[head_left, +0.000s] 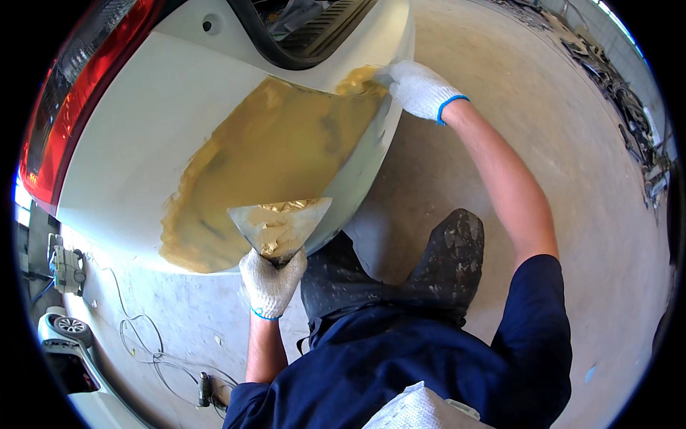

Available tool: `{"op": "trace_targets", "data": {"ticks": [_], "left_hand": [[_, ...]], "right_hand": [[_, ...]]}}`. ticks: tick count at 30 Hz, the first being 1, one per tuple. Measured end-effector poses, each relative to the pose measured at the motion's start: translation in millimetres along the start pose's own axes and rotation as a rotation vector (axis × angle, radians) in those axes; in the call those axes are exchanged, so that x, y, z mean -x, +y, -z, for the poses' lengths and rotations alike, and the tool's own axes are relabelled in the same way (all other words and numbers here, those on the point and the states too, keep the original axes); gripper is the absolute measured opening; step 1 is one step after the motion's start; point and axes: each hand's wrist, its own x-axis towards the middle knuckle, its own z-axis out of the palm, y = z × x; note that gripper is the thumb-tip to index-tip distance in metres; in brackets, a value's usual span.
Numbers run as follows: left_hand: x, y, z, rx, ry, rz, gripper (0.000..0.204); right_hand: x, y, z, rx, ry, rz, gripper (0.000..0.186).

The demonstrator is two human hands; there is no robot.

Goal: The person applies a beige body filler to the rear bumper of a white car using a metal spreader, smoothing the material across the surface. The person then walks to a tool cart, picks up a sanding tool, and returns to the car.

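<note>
A white car body panel (121, 143) carries a wide patch of yellow-brown body filler (264, 143), smooth in the middle and ragged along its left edge. My left hand (273, 282), in a white knit glove, grips a putty knife (246, 217) by its narrow end, below the patch. Thick yellow filler lies on its flared blade. At the patch's upper right corner, my gloved right hand (418, 89) is closed on a thin grey spreader (384, 76), mostly hidden by the fingers and slightly blurred. It meets the fresher, brighter filler (356, 81) near the panel's edge.
A red tail light (68, 121) borders the panel at left, and a dark-rimmed opening (300, 43) lies above. Hoses (153, 350) and a power tool (205, 390) rest on the floor at lower left, near another car (68, 332). Scrap parts (614, 93) line the right wall.
</note>
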Motion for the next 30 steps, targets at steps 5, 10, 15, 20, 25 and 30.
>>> {"op": "trace_targets", "data": {"ticks": [5,10,15,20,25,30], "left_hand": [[3,-2,5,0.003,0.017,0.009,0.028],[-2,1,0,-0.002,-0.014,0.021,0.028],[-1,0,-1,0.029,0.001,-0.002,0.027],[2,0,4,0.007,0.005,-0.005,0.026],[1,2,3,0.034,0.012,0.004,0.027],[2,3,-11,0.225,-0.217,0.003,0.034]], "right_hand": [[7,-62,48,-0.113,-0.296,-0.247,0.041],[-27,5,24,0.062,-0.054,-0.102,0.04],[-33,7,10,0.118,-0.156,-0.07,0.042],[6,-68,35,-0.065,-0.288,-0.14,0.04],[35,-43,58,-0.636,-0.143,-0.261,0.037],[127,-95,36,-1.012,0.009,0.116,0.035]]}}
